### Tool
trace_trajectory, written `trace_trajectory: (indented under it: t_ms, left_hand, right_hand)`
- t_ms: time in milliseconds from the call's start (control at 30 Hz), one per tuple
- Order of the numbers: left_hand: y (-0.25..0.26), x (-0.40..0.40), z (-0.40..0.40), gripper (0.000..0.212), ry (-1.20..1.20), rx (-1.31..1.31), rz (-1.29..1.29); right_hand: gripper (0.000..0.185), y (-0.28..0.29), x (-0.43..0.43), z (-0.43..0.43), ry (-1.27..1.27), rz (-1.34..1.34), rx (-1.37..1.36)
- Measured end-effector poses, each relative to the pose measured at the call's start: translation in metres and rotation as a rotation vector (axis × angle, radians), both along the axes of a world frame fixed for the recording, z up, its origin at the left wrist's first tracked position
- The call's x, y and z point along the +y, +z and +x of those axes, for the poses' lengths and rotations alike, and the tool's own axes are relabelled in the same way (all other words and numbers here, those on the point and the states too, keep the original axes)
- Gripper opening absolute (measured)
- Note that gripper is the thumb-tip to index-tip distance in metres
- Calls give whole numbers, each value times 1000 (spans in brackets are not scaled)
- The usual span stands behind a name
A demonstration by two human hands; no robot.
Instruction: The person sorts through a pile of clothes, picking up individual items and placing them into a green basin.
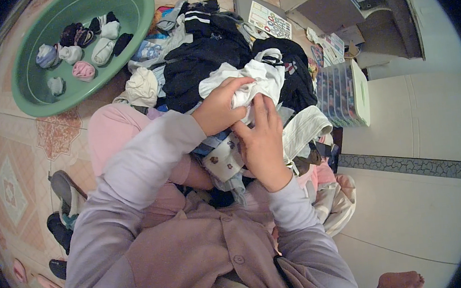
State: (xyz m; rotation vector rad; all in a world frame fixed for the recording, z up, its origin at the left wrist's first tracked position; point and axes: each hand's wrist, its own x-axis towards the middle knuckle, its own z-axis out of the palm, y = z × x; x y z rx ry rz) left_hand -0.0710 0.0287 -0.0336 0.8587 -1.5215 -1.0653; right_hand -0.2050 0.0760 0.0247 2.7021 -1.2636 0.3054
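Between both hands is a crumpled white cloth garment (263,77). My left hand (221,105) pinches its near edge, thumb and fingers on the fabric. From the right, my right hand (261,139) has its fingertips pressed into the same cloth; its folds hide part of the grip. Beneath lies a heap of clothes, with a black garment (207,61) on the far side. Under my right hand is a white piece with small flower motifs (224,157), and a white strap-like garment (305,128) lies to its right. A bunched cream cloth (142,87) rests left of the heap.
A green plastic tub (30,93) at upper left holds several rolled socks, one bundle pink (83,71). Right of the heap stands a clear plastic box (339,95) beside a white cabinet (376,119). Shoes (65,195) lie at left, a bare foot (399,281) at lower right.
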Motion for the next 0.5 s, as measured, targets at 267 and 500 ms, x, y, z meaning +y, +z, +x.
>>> trace_trajectory:
  t_ms: [267,500]
  left_hand:
    - [1,-5,8,42,-30,10,54]
    - [5,-9,22,44,-460,172,292]
  right_hand:
    - [37,4,-2,-11,-106,74,-44]
    - [47,19,-4,-12,-60,135,-240]
